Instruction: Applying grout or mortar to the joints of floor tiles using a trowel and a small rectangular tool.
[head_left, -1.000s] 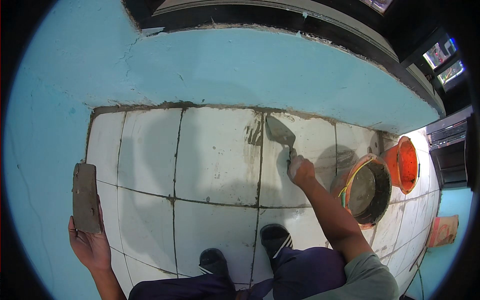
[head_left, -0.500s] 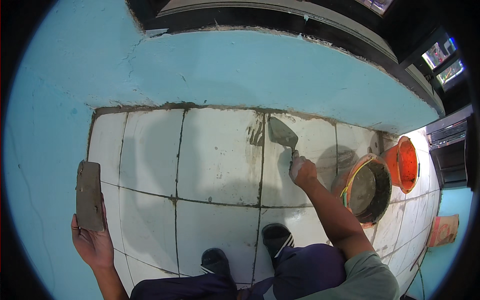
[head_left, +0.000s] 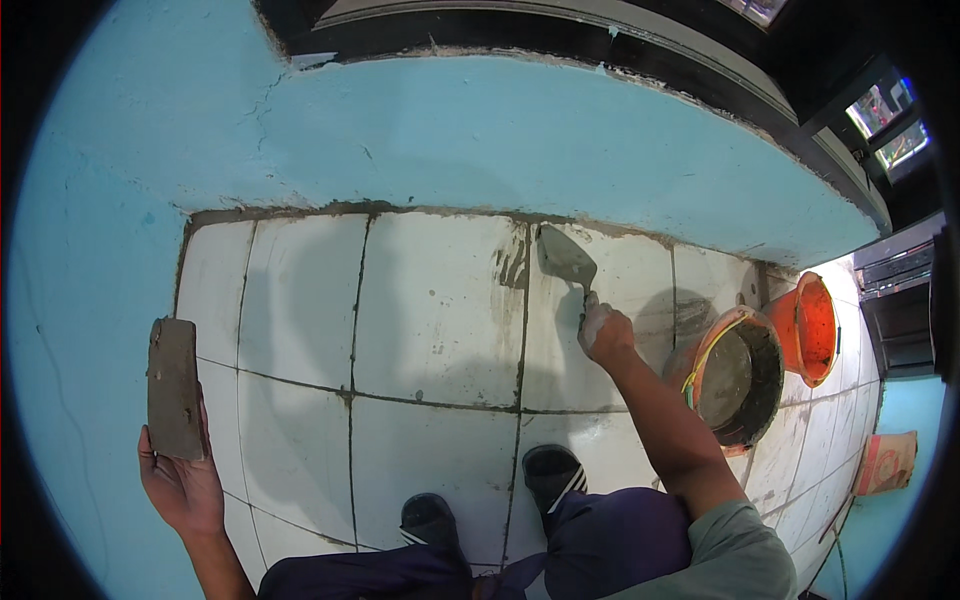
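At the left, my left hand [head_left: 187, 492] is closed around the lower end of a grey-brown rectangular board [head_left: 173, 385], held up beside the blue wall. The board looks coated with mortar; its material is hidden. My right hand [head_left: 607, 333] grips the handle of a pointing trowel [head_left: 566, 257]. Its grey-smeared blade points toward the foot of the far wall, over a white floor tile [head_left: 610, 270]. Whether the blade touches the tile, I cannot tell. Dark wet smears [head_left: 511, 262] mark the tile just left of the blade.
Right of my right forearm stands a bucket of grey mortar [head_left: 728, 378], with a second orange bucket [head_left: 815, 330] behind it. A cardboard box [head_left: 887, 462] lies farther right. Pale blue walls [head_left: 450, 130] border the tiled floor. My sandalled feet [head_left: 550, 475] are on the tiles.
Almost nothing differs. The board in my left hand has shifted very slightly left; my right hand and the trowel stay nearly in place.
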